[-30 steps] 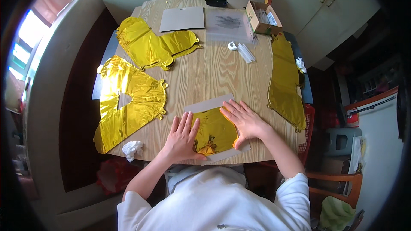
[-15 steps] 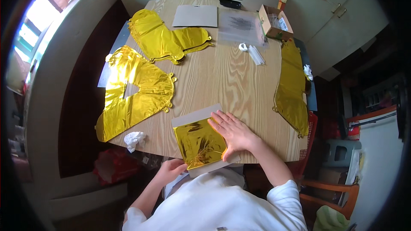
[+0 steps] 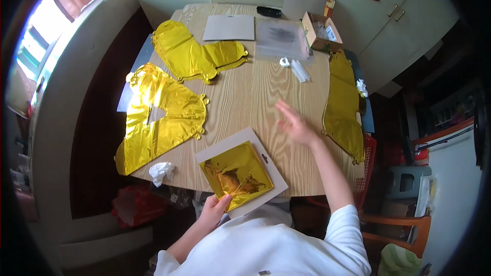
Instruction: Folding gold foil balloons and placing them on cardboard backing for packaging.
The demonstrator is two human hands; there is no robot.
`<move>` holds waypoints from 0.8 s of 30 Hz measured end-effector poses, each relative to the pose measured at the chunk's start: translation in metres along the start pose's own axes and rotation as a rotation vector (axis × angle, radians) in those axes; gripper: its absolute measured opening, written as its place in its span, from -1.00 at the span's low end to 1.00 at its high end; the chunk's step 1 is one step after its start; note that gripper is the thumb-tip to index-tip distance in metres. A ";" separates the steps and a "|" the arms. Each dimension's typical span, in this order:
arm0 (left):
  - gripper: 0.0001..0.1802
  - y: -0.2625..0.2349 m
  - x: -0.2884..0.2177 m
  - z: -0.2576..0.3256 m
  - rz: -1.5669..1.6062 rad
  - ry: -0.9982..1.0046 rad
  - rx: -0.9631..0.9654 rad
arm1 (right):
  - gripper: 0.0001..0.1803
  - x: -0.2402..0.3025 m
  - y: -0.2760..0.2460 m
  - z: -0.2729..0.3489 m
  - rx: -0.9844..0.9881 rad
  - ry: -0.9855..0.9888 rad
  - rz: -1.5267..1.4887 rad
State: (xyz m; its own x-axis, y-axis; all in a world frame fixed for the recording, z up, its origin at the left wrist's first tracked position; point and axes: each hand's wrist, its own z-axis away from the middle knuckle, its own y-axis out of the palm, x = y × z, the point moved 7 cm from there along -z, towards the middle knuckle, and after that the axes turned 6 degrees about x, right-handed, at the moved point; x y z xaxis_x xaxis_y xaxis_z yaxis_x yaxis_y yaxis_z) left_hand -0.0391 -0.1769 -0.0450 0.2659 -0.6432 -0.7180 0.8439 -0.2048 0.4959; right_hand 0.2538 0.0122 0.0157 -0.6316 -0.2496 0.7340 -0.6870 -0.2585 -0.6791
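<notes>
My left hand [image 3: 214,209] pinches the near edge of a folded gold foil balloon [image 3: 236,175], thumb on top, fingers closed on it. The balloon lies on a white card backing [image 3: 273,171] at the near edge of the tabletop [image 3: 255,102], right in front of me. My right hand [image 3: 292,121] hangs open over the wood to the right of the card, fingers spread and a little blurred, holding nothing; I cannot tell whether it touches the surface.

Just left of the card a crumpled white tissue [image 3: 160,171] sits at the near edge. Beyond it a large gold foil letter balloon [image 3: 158,117] lies flat and spills over the left side of the tabletop. Farther off, a second gold balloon [image 3: 197,56] is spread on the far left part. A third gold balloon [image 3: 343,107] drapes along the right edge, hanging partly off it.

Near the far side I see a grey sheet [image 3: 229,27], a clear plastic sleeve [image 3: 282,38], a small open cardboard box [image 3: 318,30] and a white plastic straw piece [image 3: 299,70] with a small white ring beside it. A dark flat object lies at the far edge.

The tabletop is light wood with rounded corners. Pale cabinet doors [image 3: 368,10] stand beyond it on the far right, a bright window [image 3: 30,61] is on the left, and a wooden chair [image 3: 394,225] stands at the near right.
</notes>
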 end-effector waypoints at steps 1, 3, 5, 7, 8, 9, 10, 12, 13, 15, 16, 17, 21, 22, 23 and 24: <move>-0.71 -0.004 -0.003 -0.002 -0.049 0.020 -0.002 | -0.29 -0.017 -0.020 -0.007 -0.095 0.055 0.042; -0.72 -0.016 -0.006 -0.007 -0.146 0.065 0.004 | -0.45 -0.054 -0.057 -0.017 -0.294 0.168 0.131; -0.73 -0.015 -0.015 -0.006 -0.161 0.097 -0.007 | -0.57 -0.064 -0.083 -0.031 -0.408 0.176 0.297; -0.74 -0.025 -0.014 -0.008 -0.193 0.111 -0.050 | -0.66 -0.082 -0.101 -0.050 -0.508 0.196 0.384; -0.74 -0.034 -0.009 -0.010 -0.214 0.111 -0.084 | -0.68 -0.091 -0.109 -0.061 -0.502 0.196 0.407; -0.74 -0.037 -0.012 -0.009 -0.198 0.139 -0.077 | -0.69 -0.095 -0.112 -0.077 -0.487 0.192 0.424; -0.74 -0.031 -0.019 -0.006 -0.204 0.138 -0.082 | -0.71 -0.097 -0.121 -0.083 -0.487 0.198 0.445; -0.74 -0.040 -0.015 -0.005 -0.210 0.059 -0.130 | -0.74 -0.101 -0.135 -0.107 -0.485 0.206 0.458; -0.74 -0.041 -0.017 0.001 -0.189 0.064 -0.145 | -0.74 -0.102 -0.135 -0.127 -0.449 0.211 0.453; -0.75 -0.042 -0.021 0.008 -0.149 0.075 -0.176 | -0.69 -0.103 -0.136 -0.168 -0.345 0.208 0.430; -0.76 -0.047 -0.021 0.004 -0.207 0.083 -0.181 | -0.66 -0.111 -0.140 -0.178 -0.352 0.177 0.441; -0.77 -0.054 -0.020 0.001 -0.265 0.091 -0.188 | -0.62 -0.120 -0.145 -0.188 -0.358 0.145 0.451; -0.77 -0.060 -0.025 0.002 -0.292 0.067 -0.274 | -0.35 -0.152 -0.154 -0.231 -0.294 0.245 0.460; -0.78 -0.066 -0.022 0.004 -0.345 0.052 -0.268 | -0.31 -0.163 -0.155 -0.236 -0.293 0.295 0.467; -0.79 -0.068 -0.021 0.002 -0.338 0.059 -0.259 | -0.22 -0.173 -0.158 -0.239 -0.259 0.340 0.499; -0.70 -0.076 -0.013 -0.004 -0.461 0.124 -0.163 | -0.21 -0.170 -0.152 -0.246 -0.220 0.370 0.513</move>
State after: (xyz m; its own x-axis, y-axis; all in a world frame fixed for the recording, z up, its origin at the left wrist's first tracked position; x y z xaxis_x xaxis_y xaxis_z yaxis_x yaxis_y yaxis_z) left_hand -0.1052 -0.1497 -0.0754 -0.1065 -0.4185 -0.9020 0.9459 -0.3224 0.0379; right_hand 0.3772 0.3233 -0.0037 -0.9523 0.0564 0.2999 -0.2996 0.0142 -0.9540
